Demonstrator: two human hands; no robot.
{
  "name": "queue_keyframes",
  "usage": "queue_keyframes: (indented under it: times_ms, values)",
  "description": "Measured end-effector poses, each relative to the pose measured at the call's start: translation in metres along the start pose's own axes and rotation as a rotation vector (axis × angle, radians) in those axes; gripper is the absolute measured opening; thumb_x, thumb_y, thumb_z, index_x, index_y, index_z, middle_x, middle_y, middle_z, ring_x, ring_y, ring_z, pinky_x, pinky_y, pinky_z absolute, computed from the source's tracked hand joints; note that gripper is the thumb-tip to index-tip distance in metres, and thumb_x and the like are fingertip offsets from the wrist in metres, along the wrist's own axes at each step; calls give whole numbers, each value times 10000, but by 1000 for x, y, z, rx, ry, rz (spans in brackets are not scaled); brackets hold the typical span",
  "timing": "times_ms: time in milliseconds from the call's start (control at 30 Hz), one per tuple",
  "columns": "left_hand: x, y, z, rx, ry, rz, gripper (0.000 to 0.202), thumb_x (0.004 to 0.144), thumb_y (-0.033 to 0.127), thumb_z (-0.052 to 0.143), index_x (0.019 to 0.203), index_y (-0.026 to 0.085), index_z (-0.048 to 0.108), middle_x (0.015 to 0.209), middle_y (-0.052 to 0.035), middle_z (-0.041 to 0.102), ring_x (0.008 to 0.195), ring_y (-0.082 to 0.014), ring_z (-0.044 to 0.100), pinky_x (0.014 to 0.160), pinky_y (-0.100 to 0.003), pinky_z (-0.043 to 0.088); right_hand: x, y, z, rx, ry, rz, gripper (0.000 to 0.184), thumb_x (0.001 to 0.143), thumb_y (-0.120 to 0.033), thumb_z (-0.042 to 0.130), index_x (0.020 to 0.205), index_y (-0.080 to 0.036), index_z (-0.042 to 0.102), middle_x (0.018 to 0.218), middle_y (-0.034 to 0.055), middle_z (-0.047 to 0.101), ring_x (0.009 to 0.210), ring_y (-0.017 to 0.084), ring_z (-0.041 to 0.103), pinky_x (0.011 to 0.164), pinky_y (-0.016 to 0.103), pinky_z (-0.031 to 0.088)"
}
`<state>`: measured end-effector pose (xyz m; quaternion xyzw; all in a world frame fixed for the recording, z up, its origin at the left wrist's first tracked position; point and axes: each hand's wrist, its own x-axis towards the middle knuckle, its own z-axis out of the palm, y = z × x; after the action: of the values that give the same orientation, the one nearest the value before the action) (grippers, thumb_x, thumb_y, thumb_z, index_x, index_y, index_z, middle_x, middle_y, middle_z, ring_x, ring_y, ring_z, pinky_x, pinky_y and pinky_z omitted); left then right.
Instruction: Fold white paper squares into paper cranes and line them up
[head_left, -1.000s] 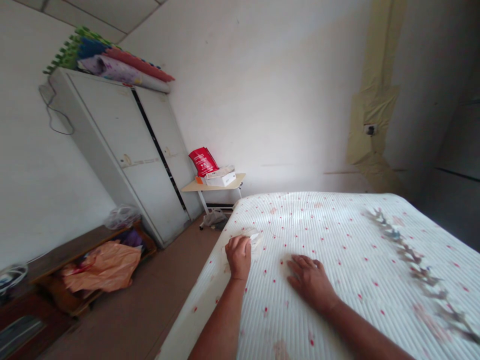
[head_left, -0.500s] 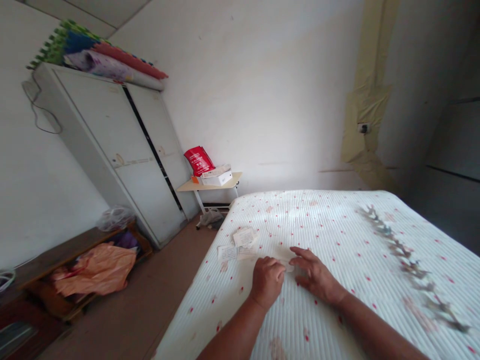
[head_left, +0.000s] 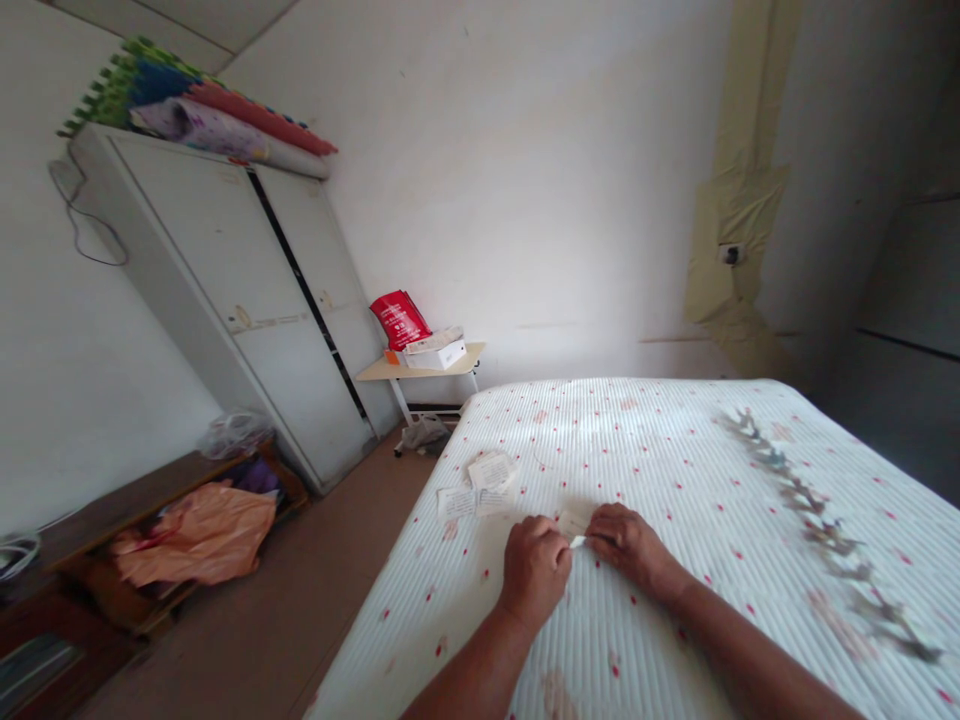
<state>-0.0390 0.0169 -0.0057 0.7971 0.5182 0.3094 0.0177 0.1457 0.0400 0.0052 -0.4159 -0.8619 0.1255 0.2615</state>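
Both my hands are close together on a white quilted bedspread (head_left: 637,450) dotted with small red marks. My left hand (head_left: 535,572) and my right hand (head_left: 628,547) pinch a small paper slip (head_left: 574,522) between their fingertips, and a white corner of it shows at their meeting point. Just left of my hands, several other small printed paper slips (head_left: 491,470) lie flat on the bedspread, partly overlapping. A dark branch pattern runs across the bedspread to the right.
The bed's near left edge (head_left: 375,630) drops to a brown floor (head_left: 315,570). Beyond it stand a white wardrobe (head_left: 225,260), a small table (head_left: 420,370) holding a red bag and white box, and a low wooden bench (head_left: 127,510) with orange plastic.
My hands have moved from the far left of the bed toward each other. The loose slips now lie spread out, and both hands have closed on one slip.
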Motion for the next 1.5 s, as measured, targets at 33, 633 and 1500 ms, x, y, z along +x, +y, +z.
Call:
queue_keyframes:
  times_ms: [33,633,1500]
  values:
    - [0,-1,-1,22,1,-34,141,747,159,561,649,200,653,770,-33,627,792,-158,548,737,-280,401,1,0,1,-10,10,22,321,904,-278,404,765,-192,681,778,42,638,793,161,569,734,265,410]
    - [3,-2,-7,122,-173,-283,110,799,168,512,778,189,618,864,-27,604,878,-161,522,789,-261,368,17,-13,20,-398,-18,351,239,907,-262,411,819,-169,612,876,66,622,841,202,567,672,292,318]
    - [18,12,-7,378,-358,-331,291,907,180,308,1017,147,576,985,-124,612,956,-229,581,792,-344,464,23,-18,30,-552,55,368,211,886,-214,436,866,-136,631,866,109,643,817,229,580,650,325,311]
